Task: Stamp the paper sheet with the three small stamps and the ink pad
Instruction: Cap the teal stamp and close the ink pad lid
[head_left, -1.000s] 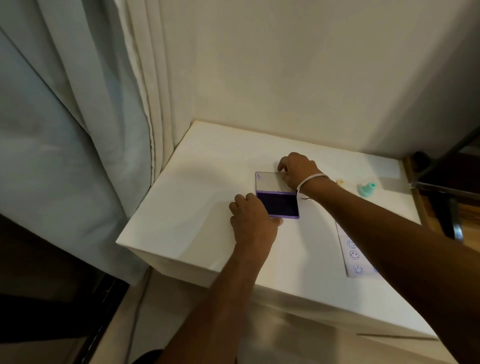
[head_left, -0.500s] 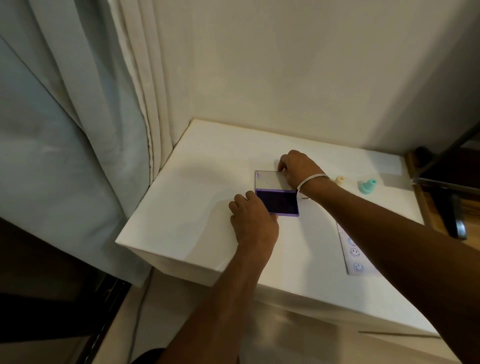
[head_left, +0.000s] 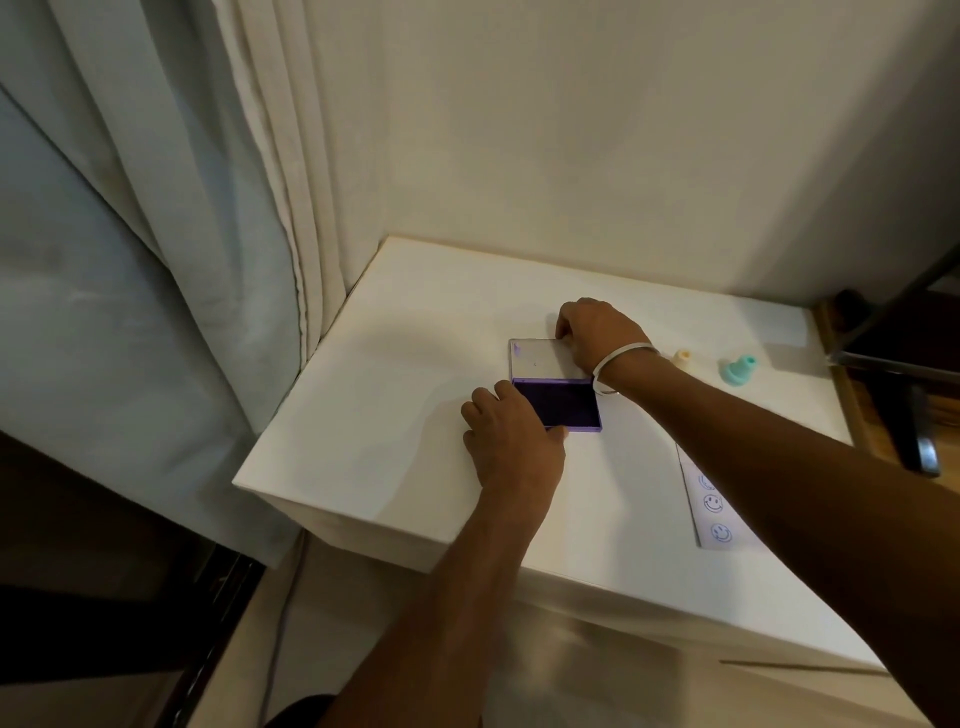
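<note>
Purple ink pad (head_left: 563, 404) between hands, left hand (head_left: 511, 441) grasping base, right hand (head_left: 597, 332) grasping lid (head_left: 537, 358)

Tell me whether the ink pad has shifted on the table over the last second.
No. The ink pad lies in the same place relative to the paper sheet and the teal stamp; only the camera view drifted slightly.

You see a rectangular dark purple ink pad (head_left: 563, 402), a teal plastic stamp (head_left: 738, 370), and blue smiley prints on a white paper sheet (head_left: 719, 512).
</note>
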